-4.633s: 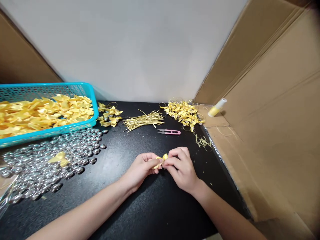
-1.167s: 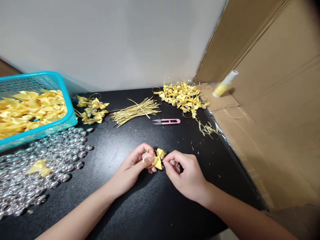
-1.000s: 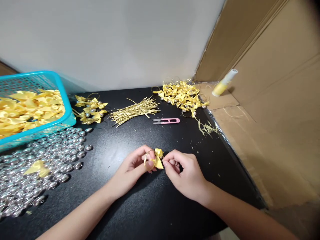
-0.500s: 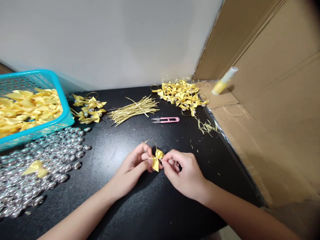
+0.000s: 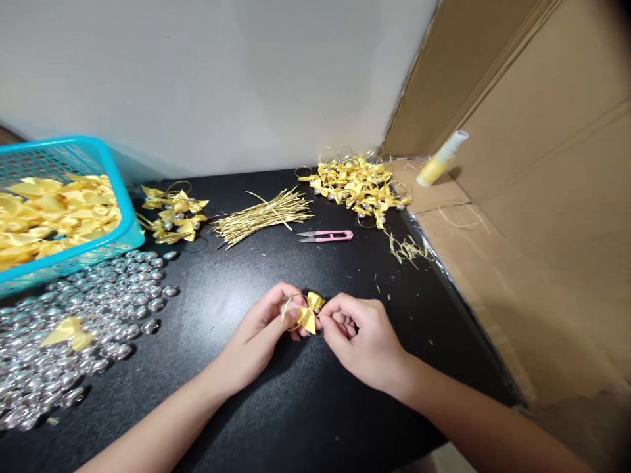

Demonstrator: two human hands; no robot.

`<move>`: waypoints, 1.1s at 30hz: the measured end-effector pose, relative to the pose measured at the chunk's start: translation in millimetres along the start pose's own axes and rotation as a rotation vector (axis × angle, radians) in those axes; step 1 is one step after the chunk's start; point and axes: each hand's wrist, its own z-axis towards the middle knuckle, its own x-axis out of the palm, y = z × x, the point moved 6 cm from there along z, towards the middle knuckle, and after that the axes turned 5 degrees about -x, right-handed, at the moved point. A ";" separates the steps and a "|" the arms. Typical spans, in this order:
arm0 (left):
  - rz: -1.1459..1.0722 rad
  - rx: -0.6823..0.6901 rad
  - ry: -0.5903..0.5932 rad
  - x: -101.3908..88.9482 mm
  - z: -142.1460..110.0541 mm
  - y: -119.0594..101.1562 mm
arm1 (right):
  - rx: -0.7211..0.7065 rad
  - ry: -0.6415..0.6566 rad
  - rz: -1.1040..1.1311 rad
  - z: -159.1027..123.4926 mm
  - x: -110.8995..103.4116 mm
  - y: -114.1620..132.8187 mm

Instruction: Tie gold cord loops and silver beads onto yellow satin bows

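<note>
Between my two hands, above the black table [image 5: 231, 420], is a yellow ribbon bow [image 5: 310, 314] with a small silver bead at its middle. A thin gold tie, bent into a loop, comes off the bow on the left. My left hand [image 5: 271, 318] is closed on the bow's left side, thumb pressed against it. My right hand [image 5: 362, 338] pinches at the bow's right edge beside the bead; its fingertips cover whatever thin end they grip, perhaps part of the bow or the tie.
Silver beads [image 5: 98, 315] spread at left, a loose bow [image 5: 71, 334] on them. Behind stands a blue basket [image 5: 125, 217] of bows. Farther back lie gold ties [image 5: 266, 217], pink thread snips [image 5: 328, 236], two piles of beaded bows [image 5: 355, 184] and clippings [image 5: 407, 248]. Cardboard [image 5: 542, 263] borders the right.
The gold loop has swung from upright above the bow down to the left, over my left thumb. The bow has turned slightly, showing its bead. My hands have barely moved.
</note>
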 end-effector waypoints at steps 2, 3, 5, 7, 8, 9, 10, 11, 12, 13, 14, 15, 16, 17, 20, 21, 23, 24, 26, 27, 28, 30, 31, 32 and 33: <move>0.014 0.015 0.005 0.5 -0.2 0.2 | 0.002 0.004 -0.004 -0.2 0.2 -0.5; 0.028 0.018 0.007 0.4 -0.4 0.9 | 0.000 0.006 -0.007 -0.1 0.1 -0.3; 0.062 0.020 0.006 -0.2 -1.0 2.8 | -0.006 0.004 -0.015 0.4 -0.7 0.4; 0.103 0.021 0.011 -0.6 -2.0 4.3 | -0.010 -0.004 -0.026 1.1 -2.0 0.9; 0.124 0.023 0.020 -0.3 -2.7 4.6 | -0.011 -0.008 -0.029 1.5 -2.6 1.0; 0.146 0.032 0.031 0.5 -3.3 4.2 | -0.008 -0.010 -0.032 1.8 -3.0 0.9; 0.170 0.043 0.041 1.5 -4.1 3.4 | -0.006 -0.010 -0.032 2.0 -3.3 0.8; 0.198 0.057 0.045 2.5 -4.8 2.1 | -0.004 -0.009 -0.031 2.1 -3.4 0.6; 0.228 0.070 0.044 3.4 -5.4 0.8 | -0.002 -0.009 -0.031 2.1 -3.5 0.4; 0.254 0.080 0.036 4.1 -5.8 -0.4 | -0.001 -0.008 -0.031 2.1 -3.4 0.3; 0.275 0.084 0.027 4.6 -6.1 -1.1 | 0.000 -0.006 -0.032 2.0 -3.2 0.3; 0.287 0.081 0.019 4.9 -6.2 -1.2 | 0.000 -0.003 -0.032 2.0 -2.9 0.3; 0.291 0.074 0.012 5.0 -6.1 -0.9 | 0.000 -0.001 -0.029 2.0 -2.5 0.4; 0.291 0.069 0.005 4.9 -5.9 -0.5 | -0.001 0.002 -0.024 2.0 -2.2 0.5; 0.258 0.069 0.004 4.1 -5.0 0.8 | -0.010 0.000 -0.013 2.6 -1.9 1.3; 0.244 0.074 0.007 3.8 -4.6 1.0 | -0.012 -0.001 -0.015 2.9 -2.0 1.5; 0.222 0.081 0.011 2.8 -3.7 1.3 | -0.009 -0.003 -0.019 3.3 -2.3 1.4; 0.216 0.081 0.006 2.0 -3.1 1.4 | -0.005 -0.003 -0.021 3.5 -2.5 1.3; 0.205 0.079 -0.008 0.3 -2.2 1.4 | 0.005 -0.005 -0.026 3.6 -3.1 0.8; 0.198 0.076 -0.010 -0.1 -1.8 1.3 | 0.008 -0.008 -0.028 3.6 -3.4 0.7; 0.194 0.075 -0.012 -0.3 -1.5 1.2 | 0.011 -0.010 -0.032 3.5 -3.7 0.6; 0.196 0.072 -0.011 0.3 -1.1 1.0 | 0.015 -0.012 -0.035 3.3 -4.0 0.5; 0.199 0.072 -0.008 0.8 -1.0 0.9 | 0.016 -0.014 -0.033 3.1 -4.0 0.5; 0.200 0.070 -0.007 1.2 -1.0 0.8 | 0.017 -0.016 -0.031 2.8 -4.0 0.3; 0.199 0.069 -0.006 1.6 -1.1 0.8 | 0.017 -0.019 -0.028 2.5 -4.0 0.2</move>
